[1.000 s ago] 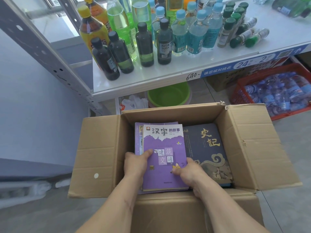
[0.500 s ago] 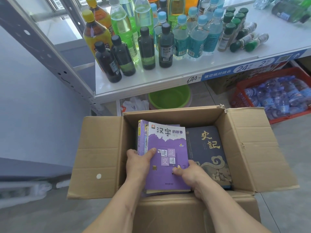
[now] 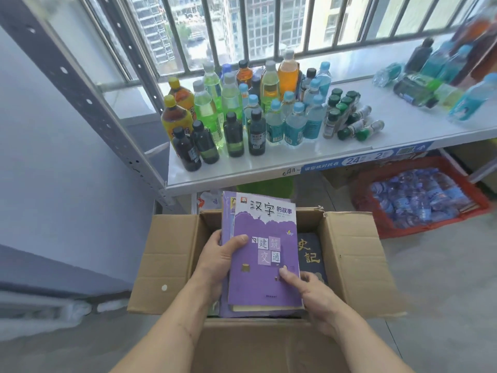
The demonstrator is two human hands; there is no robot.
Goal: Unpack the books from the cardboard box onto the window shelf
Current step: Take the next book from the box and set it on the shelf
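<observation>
At far left we see a grey perforated upright [image 3: 88, 103] of the rack, slanting down to the corner of the white window shelf [image 3: 403, 127]. On the left part of that shelf stands a cluster of bottles [image 3: 242, 114]: dark ones in front, yellow-capped, green and blue-capped ones behind, with a few small green-capped bottles lying on their sides to the right of the group. Behind them runs a barred window [image 3: 269, 28].

Below the shelf sits the open cardboard box [image 3: 172, 265], its flaps folded outward. Our left hand [image 3: 217, 262] grips the left edge of a stack of purple books [image 3: 266, 254], thumb lying on the top cover and fingers curled beneath. The stack is tilted, its far end raised above the rim of the box and its near end over the box's front wall. We cannot tell how many volumes the stack holds; the edge of at least one further purple cover shows at its left side.

Our right hand [image 3: 317, 297] holds the lower right corner of the same stack, thumb pressed on the cover and the remaining fingers curled under the edge. Just to the right, a dark blue book [image 3: 312, 254] with gold characters lies flat inside the box, partly hidden by the stack.

Farther right, on the floor under the shelf, a red crate [image 3: 376, 224] holds packed water bottles [image 3: 416, 195].
</observation>
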